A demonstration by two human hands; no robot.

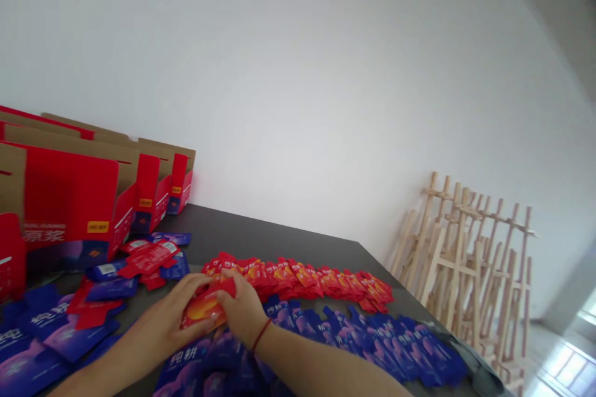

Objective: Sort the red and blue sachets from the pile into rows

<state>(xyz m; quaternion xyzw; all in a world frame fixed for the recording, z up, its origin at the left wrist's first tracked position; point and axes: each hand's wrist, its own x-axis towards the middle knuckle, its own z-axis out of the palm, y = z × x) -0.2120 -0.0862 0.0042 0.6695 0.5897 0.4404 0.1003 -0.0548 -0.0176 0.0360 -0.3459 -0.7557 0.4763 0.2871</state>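
Observation:
My left hand [189, 310] and my right hand [244, 310] are together on a red and orange pouch [203, 309], holding it from both sides. The pouch is over the near left end of a long row of overlapping red pouches [302, 277]. Just below and to the right runs a row of blue and purple pouches [372, 341], partly under my right forearm. More blue pouches [186, 363] lie beneath my hands. A thin red band is round my right wrist. Whether one or several pouches are in my hands is unclear.
Open red cardboard boxes [69, 198] stand at the left against the white wall. Mixed red and blue pouches [151, 258] lie loose before them, with a blue pile [41, 341] at the lower left. Wooden easels [465, 267] lean beyond the dark table's [270, 237] right end.

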